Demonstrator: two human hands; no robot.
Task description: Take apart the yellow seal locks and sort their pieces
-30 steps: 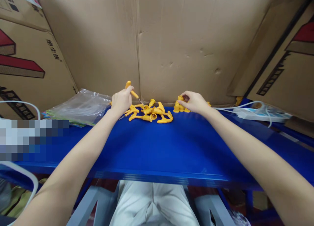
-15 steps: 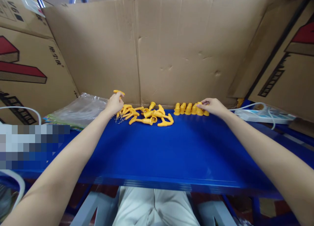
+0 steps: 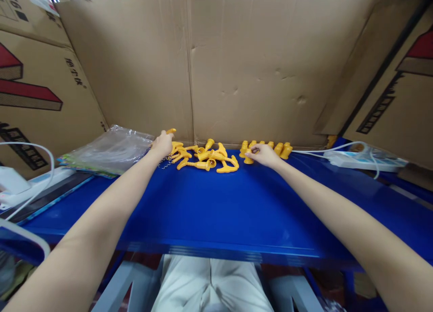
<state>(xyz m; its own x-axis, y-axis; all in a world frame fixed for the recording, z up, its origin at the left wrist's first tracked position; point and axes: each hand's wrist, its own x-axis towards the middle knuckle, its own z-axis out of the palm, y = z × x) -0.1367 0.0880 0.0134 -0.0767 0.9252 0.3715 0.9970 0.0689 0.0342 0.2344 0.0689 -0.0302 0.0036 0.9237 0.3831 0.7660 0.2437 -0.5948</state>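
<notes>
My left hand (image 3: 163,144) is closed at the back left of the blue table, around a yellow curved plastic piece (image 3: 171,130) whose end sticks out above the fingers. Just right of it lies a loose pile of yellow plastic pieces (image 3: 203,165), some with curved heads and ribbed shafts, some with hollow round ends. Thin metal chains (image 3: 165,162) lie below that hand. With thumb and fingers, my right hand (image 3: 266,155) pinches a small yellow stepped, bell-shaped piece (image 3: 248,157). Behind it stands a row of similar upright yellow pieces (image 3: 286,150), partly hidden by the hand.
A tall cardboard sheet (image 3: 257,68) closes off the back of the blue table (image 3: 216,208). Clear plastic bags (image 3: 108,152) lie at the left. A white power strip (image 3: 365,162) with cables is at the right. Printed cardboard boxes (image 3: 37,95) flank both sides.
My right hand has moved left from the row's right end, with a yellow bell-shaped piece now at its left end, in front. My left hand has lowered slightly, still holding its piece.
</notes>
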